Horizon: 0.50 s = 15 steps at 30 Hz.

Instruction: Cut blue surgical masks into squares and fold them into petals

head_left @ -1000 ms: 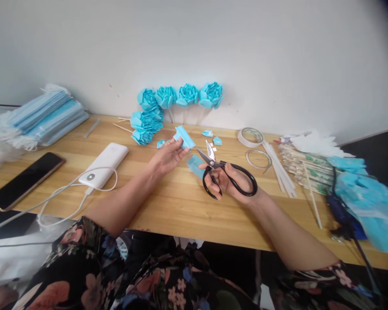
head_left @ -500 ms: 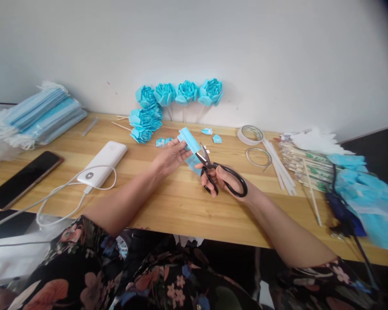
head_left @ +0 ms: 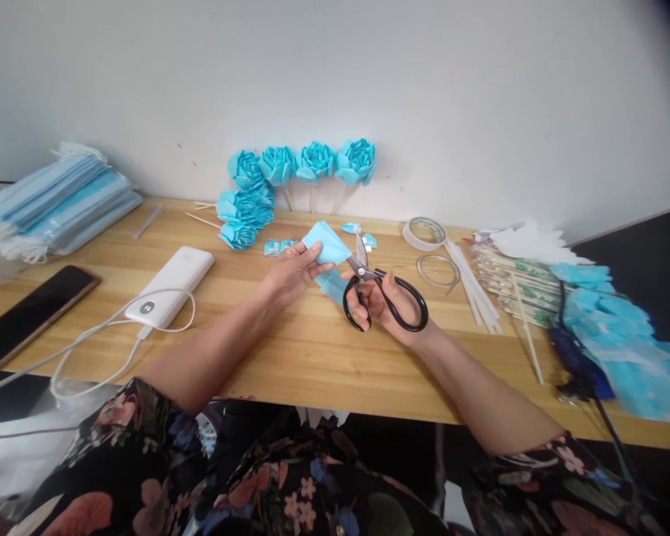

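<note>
My left hand [head_left: 290,272] pinches a folded light-blue piece of mask fabric [head_left: 324,244] above the wooden table [head_left: 290,350]. My right hand [head_left: 383,305] is wrapped through the black handles of a pair of scissors [head_left: 377,292], whose steel blades stand open right beside the piece's right edge. Another blue scrap [head_left: 331,284] lies on the table under the two hands. Several finished blue fabric roses [head_left: 293,167] on sticks lean against the wall behind.
A white power bank [head_left: 169,276] with its cable and a dark phone [head_left: 27,316] lie at the left, beside a stack of blue face masks [head_left: 61,202]. Tape rolls [head_left: 424,232], wrapped chopsticks [head_left: 514,286] and blue fabric offcuts [head_left: 625,335] fill the right side.
The scissors came in to the blue piece with blades nearly together, then opened wide again. My left hand turned the piece so a broader face shows. The view drifted slightly.
</note>
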Tool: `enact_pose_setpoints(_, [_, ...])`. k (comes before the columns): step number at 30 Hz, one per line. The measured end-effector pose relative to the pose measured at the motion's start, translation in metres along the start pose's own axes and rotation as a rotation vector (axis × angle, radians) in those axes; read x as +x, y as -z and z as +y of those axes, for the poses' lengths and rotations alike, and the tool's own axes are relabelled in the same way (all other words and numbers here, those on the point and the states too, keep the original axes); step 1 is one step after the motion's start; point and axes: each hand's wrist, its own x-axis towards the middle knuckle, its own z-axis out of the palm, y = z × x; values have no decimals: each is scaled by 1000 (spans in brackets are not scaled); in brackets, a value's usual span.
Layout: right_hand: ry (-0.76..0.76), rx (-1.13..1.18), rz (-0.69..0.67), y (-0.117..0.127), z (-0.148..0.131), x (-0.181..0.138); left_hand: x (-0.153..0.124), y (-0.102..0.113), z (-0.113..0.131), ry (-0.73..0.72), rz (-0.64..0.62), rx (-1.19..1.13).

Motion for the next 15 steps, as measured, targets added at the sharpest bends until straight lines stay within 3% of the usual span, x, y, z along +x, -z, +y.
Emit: enact_pose_setpoints(15, [-28,85,60,-6,0,1,-1,-2,0,-15,-2,-3])
